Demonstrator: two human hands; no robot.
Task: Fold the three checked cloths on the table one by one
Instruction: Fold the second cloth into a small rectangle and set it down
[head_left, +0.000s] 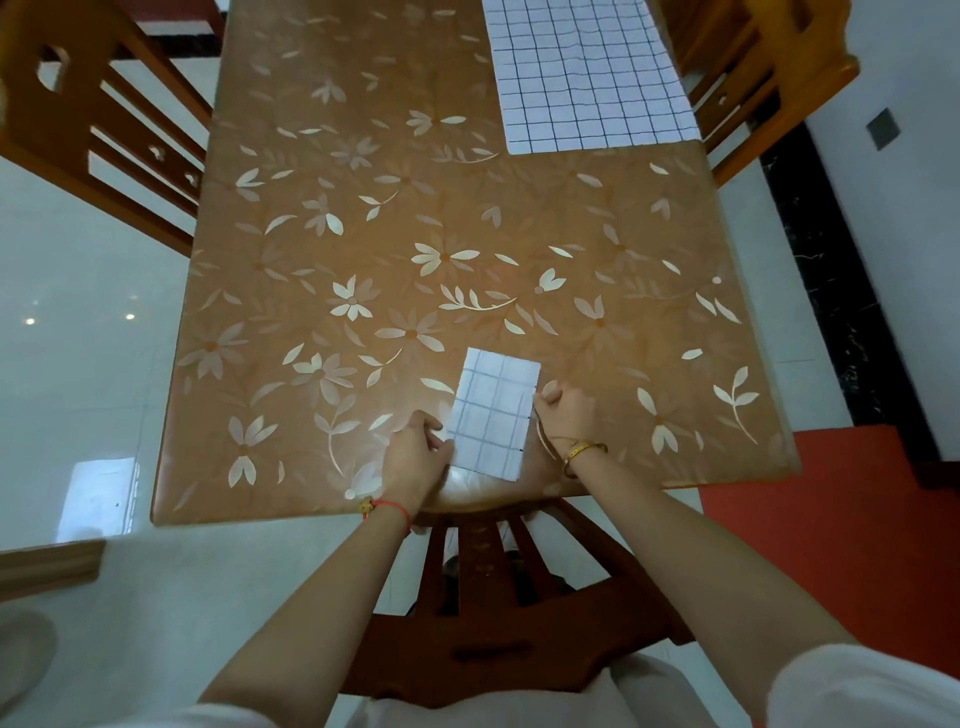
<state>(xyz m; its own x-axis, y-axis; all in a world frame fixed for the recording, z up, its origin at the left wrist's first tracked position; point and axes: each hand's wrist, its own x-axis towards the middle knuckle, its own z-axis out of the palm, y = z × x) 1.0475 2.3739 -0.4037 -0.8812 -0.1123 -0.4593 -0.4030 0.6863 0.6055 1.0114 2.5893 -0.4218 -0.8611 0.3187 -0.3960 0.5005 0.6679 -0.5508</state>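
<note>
A small folded white checked cloth (493, 413) lies flat near the table's front edge, a narrow rectangle. My left hand (413, 454) touches its left edge with curled fingertips. My right hand (563, 413) pinches the cloth's right edge about halfway along. A larger white checked cloth (592, 73) lies spread flat at the far right of the table, running out of the top of the view. No third cloth shows.
The table (363, 234) has an orange top with a pale flower pattern. Wooden chairs stand at the far left (98, 119), far right (769, 78) and right in front of me (498, 613). White floor tiles lie to the left.
</note>
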